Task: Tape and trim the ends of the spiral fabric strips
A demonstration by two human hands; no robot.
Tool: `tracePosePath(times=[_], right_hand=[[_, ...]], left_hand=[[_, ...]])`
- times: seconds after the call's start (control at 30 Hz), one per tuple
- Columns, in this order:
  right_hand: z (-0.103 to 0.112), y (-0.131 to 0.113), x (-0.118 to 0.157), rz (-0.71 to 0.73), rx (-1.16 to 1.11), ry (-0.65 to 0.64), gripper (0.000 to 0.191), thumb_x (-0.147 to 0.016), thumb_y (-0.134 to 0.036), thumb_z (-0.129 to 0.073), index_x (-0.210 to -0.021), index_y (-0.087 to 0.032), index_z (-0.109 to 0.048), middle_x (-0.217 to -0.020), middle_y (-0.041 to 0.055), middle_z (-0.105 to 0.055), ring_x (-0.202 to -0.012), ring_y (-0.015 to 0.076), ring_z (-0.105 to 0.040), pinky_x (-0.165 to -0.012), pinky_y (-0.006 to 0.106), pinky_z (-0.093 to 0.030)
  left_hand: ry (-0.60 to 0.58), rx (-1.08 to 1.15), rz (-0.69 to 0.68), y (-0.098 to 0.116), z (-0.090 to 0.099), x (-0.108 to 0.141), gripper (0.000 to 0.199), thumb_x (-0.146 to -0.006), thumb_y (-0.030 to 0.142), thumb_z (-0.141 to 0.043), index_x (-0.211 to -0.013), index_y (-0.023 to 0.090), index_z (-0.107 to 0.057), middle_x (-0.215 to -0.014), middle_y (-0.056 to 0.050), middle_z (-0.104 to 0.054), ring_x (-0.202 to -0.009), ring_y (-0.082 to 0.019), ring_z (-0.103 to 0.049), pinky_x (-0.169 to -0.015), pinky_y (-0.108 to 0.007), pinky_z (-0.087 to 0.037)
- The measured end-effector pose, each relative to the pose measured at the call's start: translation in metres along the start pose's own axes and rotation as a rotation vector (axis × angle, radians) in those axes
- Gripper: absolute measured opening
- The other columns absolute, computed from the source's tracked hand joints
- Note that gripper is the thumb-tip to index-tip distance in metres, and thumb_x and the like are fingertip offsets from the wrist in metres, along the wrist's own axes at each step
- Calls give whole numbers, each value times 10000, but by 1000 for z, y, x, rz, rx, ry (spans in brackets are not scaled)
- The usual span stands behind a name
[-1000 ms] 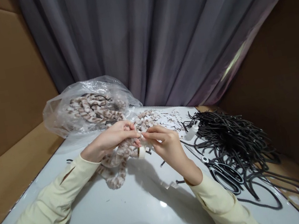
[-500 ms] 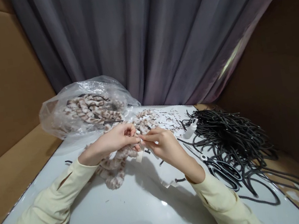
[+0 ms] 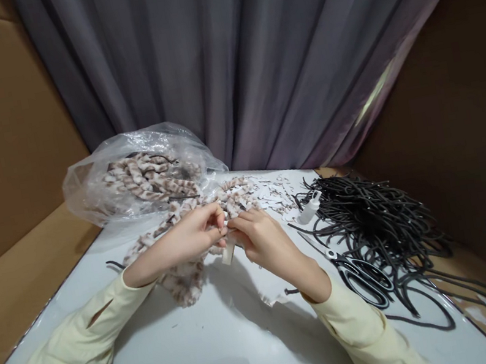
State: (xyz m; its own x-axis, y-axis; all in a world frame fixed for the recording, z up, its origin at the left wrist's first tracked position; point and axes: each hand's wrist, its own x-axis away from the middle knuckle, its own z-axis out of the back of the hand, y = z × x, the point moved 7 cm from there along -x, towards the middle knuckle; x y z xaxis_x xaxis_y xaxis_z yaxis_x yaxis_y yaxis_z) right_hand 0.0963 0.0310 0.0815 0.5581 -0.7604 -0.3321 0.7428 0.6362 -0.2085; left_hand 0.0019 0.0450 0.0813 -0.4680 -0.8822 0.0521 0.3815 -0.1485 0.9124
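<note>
Mid-frame, the left hand (image 3: 198, 233) and right hand (image 3: 265, 237) pinch a small white piece (image 3: 225, 223) near furry strips (image 3: 184, 285): apparently fine fingertip work, whose next move wants steadiness.

- Right hand (image 3: 259, 235): turned slightly, knuckles now farther left, fingers more bent.
- Left hand (image 3: 202, 229): wrist now shifted nearer and left.
- Mottled plush cord (image 3: 141, 243): more length now showing beyond left wrist.
- Cream strip (image 3: 228, 254): now narrower in view, slanting.
</note>
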Motion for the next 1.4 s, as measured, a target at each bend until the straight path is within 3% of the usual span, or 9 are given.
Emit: tracePosePath(times=[0.27,0.43,0.63,0.9,1.17,1.4], right_hand=[[-3,1,-2,-21,-98,-15,121,-781,-51,-437,-790,-150,-506,-709,39,-547,-667,172,-481,-618,270,-329],[-1,4,-3,-21,-61,19,158,-736,-15,-420,-762,-149,-499,-735,60,-538,-691,188,-474,-660,292,-336],[-3,10,-4,4,-144,43,163,-760,-19,-434,-714,-155,-510,-699,34,-532,-668,168,-478,-692,296,-335],[4,14,-5,15,-481,0,100,-844,-152,-527,-793,-132,-612,-1037,100,-565,-897,165,-550,-751,275,-406],[9,7,-3,36,-408,-27,141,-809,-62,-521,-706,-137,-582,-923,68,-592,-828,152,-542,-716,263,-401],[9,10,-2,-9,-344,19,154,-782,-29,-509,-677,-131,-557,-887,66,-577,-801,153,-533,-695,262,-381]], left_hand=[[84,-213,-31,5,4,3,87,-798,248,-490,-860,188,-496,-723,32,-552,-625,-121,-524,-559,-224,-384],[74,-145,-65,2,1,-2,217,-817,383,-506,-860,174,-543,-749,18,-578,-661,-120,-532,-577,-215,-389],[82,-33,-31,-11,1,-10,161,-758,305,-568,-820,160,-537,-657,30,-558,-564,-104,-515,-503,-198,-369],[109,61,2,-5,4,-6,190,-731,319,-599,-822,156,-560,-661,10,-616,-608,-129,-580,-532,-207,-404],[118,-38,-48,-4,4,-4,178,-724,294,-579,-829,152,-602,-754,-12,-636,-667,-141,-579,-566,-216,-415],[132,-3,-51,-4,1,-6,183,-741,305,-582,-810,142,-628,-684,3,-625,-589,-112,-553,-515,-195,-390]])
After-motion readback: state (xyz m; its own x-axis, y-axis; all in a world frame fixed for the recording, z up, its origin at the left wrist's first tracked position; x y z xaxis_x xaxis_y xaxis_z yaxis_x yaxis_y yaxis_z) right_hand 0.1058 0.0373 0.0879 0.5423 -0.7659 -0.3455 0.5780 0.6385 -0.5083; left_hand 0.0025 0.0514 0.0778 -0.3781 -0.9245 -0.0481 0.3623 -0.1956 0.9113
